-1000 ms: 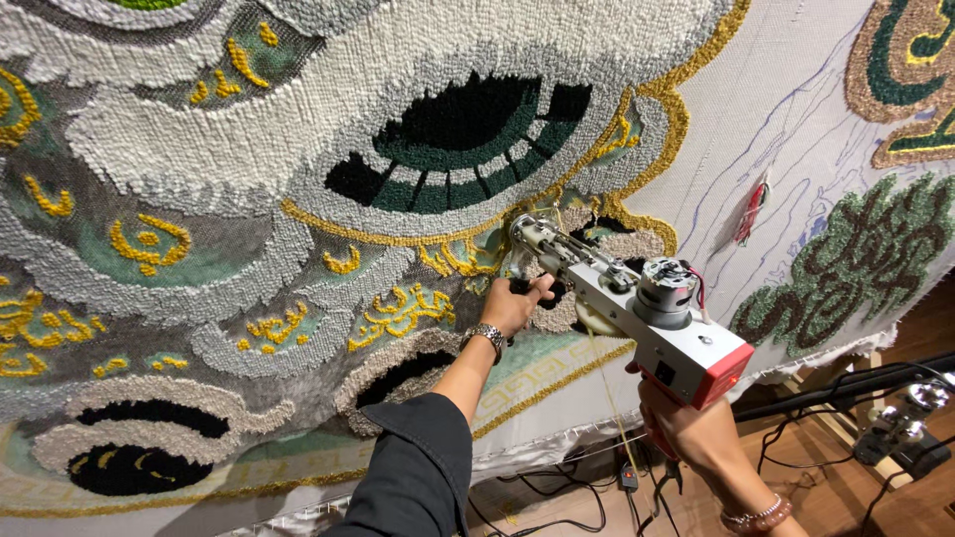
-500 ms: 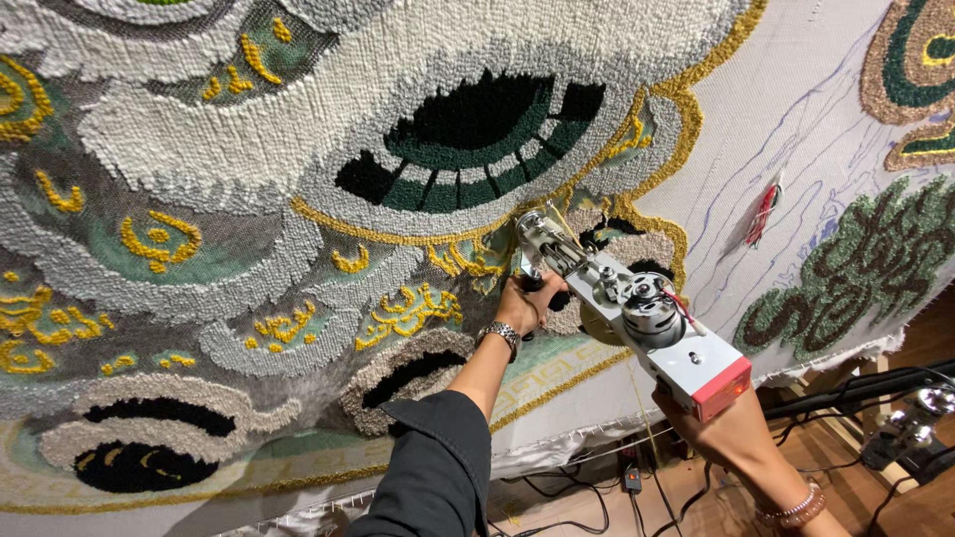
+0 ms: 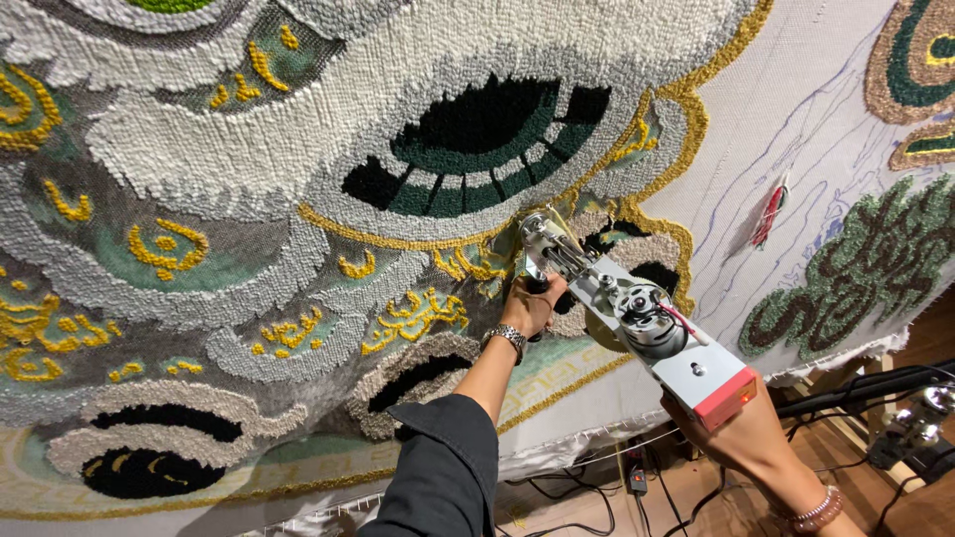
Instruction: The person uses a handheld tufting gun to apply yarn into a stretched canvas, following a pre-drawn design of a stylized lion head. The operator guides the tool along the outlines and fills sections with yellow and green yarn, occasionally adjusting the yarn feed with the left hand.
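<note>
- Left hand (image 3: pixel 525 306): fingers wrapped tight round the dark front grip of the tufting gun (image 3: pixel 627 313), just under its metal nose. Silver wristwatch (image 3: pixel 506 339) on that wrist, dark sleeve (image 3: pixel 438 472) below it.
- Right hand (image 3: pixel 738 436): under the gun's rear end, fingers closed on its rear handle; the handle itself is hidden behind the body. Beaded bracelet (image 3: pixel 816 510) on that wrist.
- Tufting gun: metal body lying on a slant, nose up and to the left, pressed against the cloth; red-edged block at the low right end, round motor housing mid-body with a red wire beside it.
- Nose meets the tufted rug (image 3: pixel 298 199) at a yellow outline, just below the big black-and-green eye shape (image 3: pixel 468 149).
- Rug hangs upright before me: white, grey, pale green pile with yellow curls, black ovals lower left.
- To the right, bare backing cloth (image 3: pixel 796 119) with blue drawn lines; a red-handled tool (image 3: pixel 768 214) hangs on it. Green-and-brown patch (image 3: pixel 856 268) further right.
- Below: wooden floor (image 3: pixel 696 497), black cables (image 3: pixel 597 497) lying on it.
</note>
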